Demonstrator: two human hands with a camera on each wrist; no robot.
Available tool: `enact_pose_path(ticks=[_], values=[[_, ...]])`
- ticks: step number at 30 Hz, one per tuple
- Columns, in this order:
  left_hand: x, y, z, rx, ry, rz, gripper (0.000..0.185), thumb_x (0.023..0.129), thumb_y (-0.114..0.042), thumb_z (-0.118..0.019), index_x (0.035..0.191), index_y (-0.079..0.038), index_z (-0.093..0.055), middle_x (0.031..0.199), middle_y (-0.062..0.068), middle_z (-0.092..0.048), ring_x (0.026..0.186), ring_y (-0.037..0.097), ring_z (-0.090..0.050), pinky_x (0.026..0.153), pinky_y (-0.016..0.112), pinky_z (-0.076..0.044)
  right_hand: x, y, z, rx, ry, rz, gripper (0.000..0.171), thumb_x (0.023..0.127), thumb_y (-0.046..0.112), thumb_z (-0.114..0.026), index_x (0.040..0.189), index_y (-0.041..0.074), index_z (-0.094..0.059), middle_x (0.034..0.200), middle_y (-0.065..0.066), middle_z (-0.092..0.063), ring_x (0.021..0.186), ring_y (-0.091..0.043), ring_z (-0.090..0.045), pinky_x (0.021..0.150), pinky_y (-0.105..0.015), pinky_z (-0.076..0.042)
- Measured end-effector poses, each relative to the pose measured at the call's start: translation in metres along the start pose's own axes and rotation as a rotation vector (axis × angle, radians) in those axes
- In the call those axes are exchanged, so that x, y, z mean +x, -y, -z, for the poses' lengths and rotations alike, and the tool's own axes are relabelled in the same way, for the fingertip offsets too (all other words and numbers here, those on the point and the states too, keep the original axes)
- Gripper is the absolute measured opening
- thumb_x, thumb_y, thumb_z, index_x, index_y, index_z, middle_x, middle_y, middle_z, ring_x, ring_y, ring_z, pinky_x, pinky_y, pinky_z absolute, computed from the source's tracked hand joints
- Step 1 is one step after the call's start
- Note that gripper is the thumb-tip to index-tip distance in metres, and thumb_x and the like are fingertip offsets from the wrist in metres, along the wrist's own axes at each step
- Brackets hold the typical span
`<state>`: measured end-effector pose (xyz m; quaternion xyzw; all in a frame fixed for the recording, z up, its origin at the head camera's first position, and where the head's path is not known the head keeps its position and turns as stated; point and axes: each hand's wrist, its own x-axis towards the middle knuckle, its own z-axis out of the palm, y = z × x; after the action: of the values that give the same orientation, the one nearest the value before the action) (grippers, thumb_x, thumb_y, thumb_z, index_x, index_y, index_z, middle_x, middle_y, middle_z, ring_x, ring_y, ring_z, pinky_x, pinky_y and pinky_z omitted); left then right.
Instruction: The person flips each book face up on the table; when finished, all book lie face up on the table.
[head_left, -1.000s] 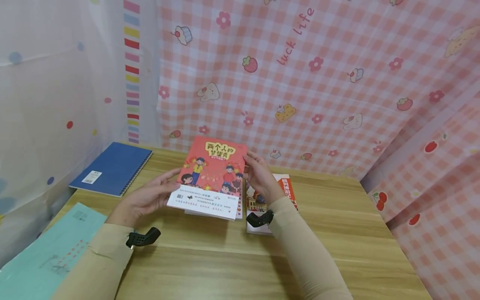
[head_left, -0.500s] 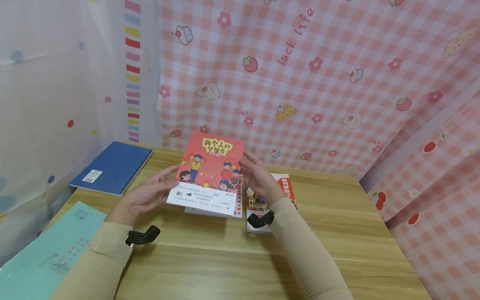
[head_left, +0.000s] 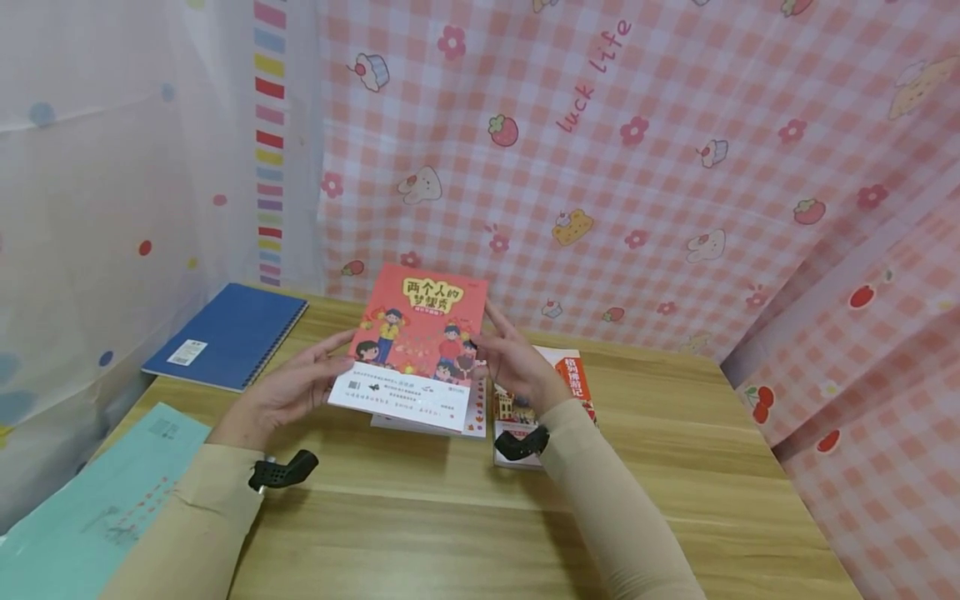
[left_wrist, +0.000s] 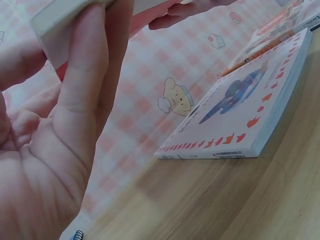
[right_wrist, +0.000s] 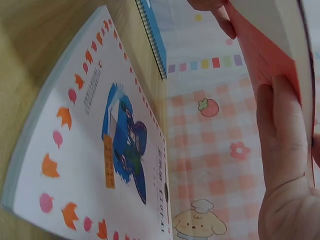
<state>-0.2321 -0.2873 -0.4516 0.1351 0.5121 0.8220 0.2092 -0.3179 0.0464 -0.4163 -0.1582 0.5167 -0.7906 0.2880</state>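
**Red-covered book (head_left: 416, 337) held between two hands above a wooden table (head_left: 465, 533)**

The red-covered book, titled 两个人的梦想秀, sits at the centre of the head view, raised off the table and tilted. Cartoon children fill its cover, and a white band (head_left: 397, 398) runs across the lower part. The left hand (head_left: 288, 379) pinches its lower left corner between thumb and fingers. The right hand (head_left: 521, 367) pinches its right edge, with fingers reaching underneath, as the right wrist view shows.

Below the raised book, and apart from it, a white paperback (left_wrist: 225, 115) with a border of orange leaves lies flat on the table, mostly hidden in the head view. Just to its right in the frame, partly behind the right hand and forearm, lies a copy of 格列佛游记 (head_left: 574, 383).

At centre left of the head view rests a blue spiral notebook (head_left: 228, 333) with a white label; at lower left, a teal folder or booklet (head_left: 90, 500) runs partly beneath the left sleeve (head_left: 187, 517). A pink checked curtain (head_left: 465, 108) fills the upper frame.
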Motion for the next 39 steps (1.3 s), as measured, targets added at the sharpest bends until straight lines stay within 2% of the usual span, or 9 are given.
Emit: enact_pose_path(ticks=[3, 8, 13, 17, 24, 30, 34, 37, 39], values=[[0.000, 0.000, 0.002, -0.012, -0.007, 0.004, 0.069, 0.108, -0.003, -0.042, 0.163, -0.010, -0.002, 0.125, 0.009, -0.066, 0.105, 0.024, -0.070, 0.083, 0.037, -0.061, 0.001, -0.002, -0.001, 0.031, -0.014, 0.007, 0.077, 0.104, -0.005, -0.044, 0.160, 0.043, -0.024, 0.146, -0.026, -0.049, 0.101, -0.029, -0.068, 0.058, -0.030, -0.060], [0.000, -0.002, 0.006, 0.006, -0.045, 0.016, 0.063, 0.110, -0.008, -0.041, 0.163, -0.010, -0.007, 0.122, 0.008, -0.067, 0.103, 0.022, -0.070, 0.081, 0.035, -0.061, 0.004, -0.005, -0.003, 0.063, -0.036, 0.017, 0.075, 0.103, -0.004, -0.046, 0.159, 0.043, -0.027, 0.150, -0.026, -0.045, 0.104, -0.029, -0.067, 0.063, -0.029, -0.060], [-0.002, -0.006, 0.011, 0.139, -0.123, 0.065, 0.059, 0.111, -0.019, -0.043, 0.162, -0.007, -0.014, 0.112, 0.005, -0.070, 0.096, 0.020, -0.071, 0.077, 0.036, -0.061, 0.010, -0.009, -0.005, 0.083, -0.037, 0.029, 0.076, 0.103, -0.005, -0.047, 0.158, 0.044, -0.031, 0.149, -0.026, -0.046, 0.104, -0.030, -0.068, 0.067, -0.032, -0.061], [-0.003, -0.010, 0.014, 0.240, -0.157, 0.115, 0.062, 0.111, -0.026, -0.045, 0.161, -0.005, -0.016, 0.109, 0.004, -0.072, 0.094, 0.020, -0.072, 0.076, 0.037, -0.061, 0.013, -0.014, -0.006, 0.086, -0.055, 0.020, 0.077, 0.102, -0.007, -0.046, 0.158, 0.045, -0.031, 0.148, -0.027, -0.048, 0.104, -0.032, -0.069, 0.068, -0.034, -0.062], [-0.007, -0.014, 0.019, 0.305, -0.204, 0.134, 0.063, 0.110, -0.030, -0.046, 0.161, -0.004, -0.019, 0.109, 0.004, -0.071, 0.095, 0.019, -0.072, 0.077, 0.037, -0.061, 0.020, -0.022, -0.011, 0.111, -0.100, 0.000, 0.076, 0.101, -0.006, -0.048, 0.157, 0.045, -0.033, 0.147, -0.024, -0.050, 0.108, -0.034, -0.066, 0.067, -0.034, -0.062], [-0.011, -0.014, 0.026, 0.359, -0.253, 0.146, 0.067, 0.109, -0.034, -0.049, 0.161, -0.004, -0.020, 0.116, 0.005, -0.067, 0.100, 0.018, -0.070, 0.082, 0.040, -0.060, 0.028, -0.025, -0.016, 0.105, -0.130, -0.028, 0.080, 0.101, -0.006, -0.048, 0.159, 0.044, -0.027, 0.146, -0.023, -0.050, 0.111, -0.035, -0.064, 0.071, -0.035, -0.062], [-0.012, -0.013, 0.030, 0.387, -0.289, 0.153, 0.065, 0.109, -0.033, -0.049, 0.160, -0.003, -0.023, 0.129, 0.013, -0.061, 0.105, 0.016, -0.066, 0.087, 0.041, -0.059, 0.034, -0.030, -0.020, 0.120, -0.158, -0.038, 0.080, 0.100, -0.007, -0.049, 0.160, 0.041, -0.027, 0.146, -0.023, -0.051, 0.110, -0.034, -0.065, 0.074, -0.036, -0.062], [-0.014, -0.013, 0.032, 0.442, -0.295, 0.154, 0.062, 0.110, -0.031, -0.046, 0.160, -0.002, -0.023, 0.144, 0.025, -0.050, 0.112, 0.020, -0.063, 0.088, 0.041, -0.057, 0.039, -0.034, -0.023, 0.121, -0.176, -0.049, 0.079, 0.100, -0.007, -0.048, 0.160, 0.040, -0.026, 0.143, -0.024, -0.053, 0.106, -0.033, -0.067, 0.071, -0.036, -0.062], [-0.015, -0.013, 0.033, 0.489, -0.318, 0.143, 0.060, 0.110, -0.027, -0.044, 0.159, 0.001, -0.022, 0.152, 0.029, -0.039, 0.120, 0.028, -0.059, 0.088, 0.039, -0.057, 0.043, -0.037, -0.026, 0.107, -0.195, -0.062, 0.079, 0.100, -0.007, -0.048, 0.160, 0.039, -0.026, 0.140, -0.024, -0.055, 0.101, -0.033, -0.069, 0.068, -0.035, -0.062]])
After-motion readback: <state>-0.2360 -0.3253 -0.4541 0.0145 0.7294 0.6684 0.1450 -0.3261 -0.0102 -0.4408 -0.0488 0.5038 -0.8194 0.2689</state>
